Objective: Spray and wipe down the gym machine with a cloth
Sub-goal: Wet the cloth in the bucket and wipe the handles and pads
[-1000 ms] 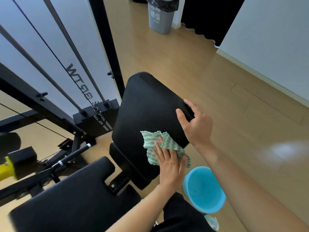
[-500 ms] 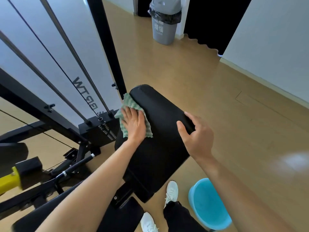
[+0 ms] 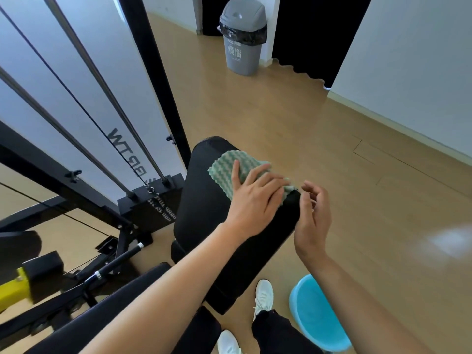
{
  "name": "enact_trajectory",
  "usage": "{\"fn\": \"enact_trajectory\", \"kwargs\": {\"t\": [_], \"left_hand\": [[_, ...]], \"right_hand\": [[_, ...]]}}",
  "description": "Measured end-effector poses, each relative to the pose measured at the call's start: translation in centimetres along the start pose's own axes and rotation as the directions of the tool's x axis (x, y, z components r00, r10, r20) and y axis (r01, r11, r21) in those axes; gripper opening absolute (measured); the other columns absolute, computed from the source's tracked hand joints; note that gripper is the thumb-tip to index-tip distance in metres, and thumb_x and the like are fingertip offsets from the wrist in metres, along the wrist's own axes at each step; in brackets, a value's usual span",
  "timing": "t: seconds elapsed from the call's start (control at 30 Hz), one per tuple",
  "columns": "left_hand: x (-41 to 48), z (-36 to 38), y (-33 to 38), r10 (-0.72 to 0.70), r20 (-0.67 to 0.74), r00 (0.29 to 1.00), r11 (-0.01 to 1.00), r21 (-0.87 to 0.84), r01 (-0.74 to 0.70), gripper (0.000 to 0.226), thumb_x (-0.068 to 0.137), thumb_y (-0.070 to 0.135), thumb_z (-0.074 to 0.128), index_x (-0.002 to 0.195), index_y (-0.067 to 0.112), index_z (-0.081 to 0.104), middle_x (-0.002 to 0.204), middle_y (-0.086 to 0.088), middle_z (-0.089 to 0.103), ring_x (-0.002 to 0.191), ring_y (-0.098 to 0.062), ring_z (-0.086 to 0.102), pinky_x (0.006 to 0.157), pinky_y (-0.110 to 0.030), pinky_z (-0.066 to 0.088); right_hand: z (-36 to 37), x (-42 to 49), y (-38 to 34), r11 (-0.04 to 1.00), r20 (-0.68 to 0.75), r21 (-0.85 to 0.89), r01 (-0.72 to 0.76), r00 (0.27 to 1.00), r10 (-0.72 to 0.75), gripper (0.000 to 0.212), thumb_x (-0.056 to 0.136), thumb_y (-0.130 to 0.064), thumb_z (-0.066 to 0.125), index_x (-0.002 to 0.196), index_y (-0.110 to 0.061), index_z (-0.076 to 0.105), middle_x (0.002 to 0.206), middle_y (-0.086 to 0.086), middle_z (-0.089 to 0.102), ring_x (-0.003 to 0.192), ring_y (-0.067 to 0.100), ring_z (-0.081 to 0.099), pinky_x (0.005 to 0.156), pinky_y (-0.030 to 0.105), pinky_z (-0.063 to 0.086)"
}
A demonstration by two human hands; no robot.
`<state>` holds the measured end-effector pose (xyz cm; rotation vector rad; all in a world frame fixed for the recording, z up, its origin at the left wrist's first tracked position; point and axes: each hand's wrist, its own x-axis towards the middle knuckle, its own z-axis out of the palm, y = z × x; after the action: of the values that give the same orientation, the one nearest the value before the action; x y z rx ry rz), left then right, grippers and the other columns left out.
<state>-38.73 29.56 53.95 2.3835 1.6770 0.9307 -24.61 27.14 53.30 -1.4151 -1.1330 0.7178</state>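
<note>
Cloth lies mid-frame on the machine's black backrest pad, pressed under the left hand, fingers flat; right hand hovers beside, fingers loosely curled, empty. Wiping step; next stroke likely needs steady pressure.

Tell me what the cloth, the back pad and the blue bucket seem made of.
Cloth: probably soft microfibre or woven fabric; green-and-white wavy ribbing, crumpled edges.
Back pad: likely vinyl or faux leather over padding; matte black, fine grain, rounded corners.
Blue bucket: apparently plastic; smooth, uniform colour, thin moulded rim.
</note>
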Motion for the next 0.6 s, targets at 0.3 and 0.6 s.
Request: {"fn": "enact_trajectory", "kwargs": {"t": [0.3,0.6], "left_hand": [[-6.0,1.1,1.6,-0.364,-0.221,0.905,0.886,-0.383,0.262,0.060,0.091,0.032,0.069,0.147,0.015,0.053,0.161,-0.006,0.038,0.150,-0.026,0.028,0.122,-0.045,0.029],[-8.2,3.1,3.0,-0.481,-0.165,0.861,0.847,-0.342,0.408,0.062,0.096,0.031,0.067,0.154,0.026,0.044,0.162,-0.002,0.033,0.145,-0.025,0.033,0.112,-0.024,0.029]], "right_hand": [[0.6,1.4,-4.8,0.801,0.416,-0.166,0.576,0.777,-0.473,0.025,0.090,-0.002,0.065,0.114,-0.009,0.073,0.132,0.002,0.066,0.123,0.014,0.059,0.108,0.017,0.039],[-0.1,2.3,-1.8,0.672,0.638,-0.491,0.554,0.754,-0.156,0.072,0.101,-0.042,0.058,0.160,-0.014,0.030,0.166,0.005,0.030,0.154,0.020,0.028,0.123,0.035,0.027]]}}
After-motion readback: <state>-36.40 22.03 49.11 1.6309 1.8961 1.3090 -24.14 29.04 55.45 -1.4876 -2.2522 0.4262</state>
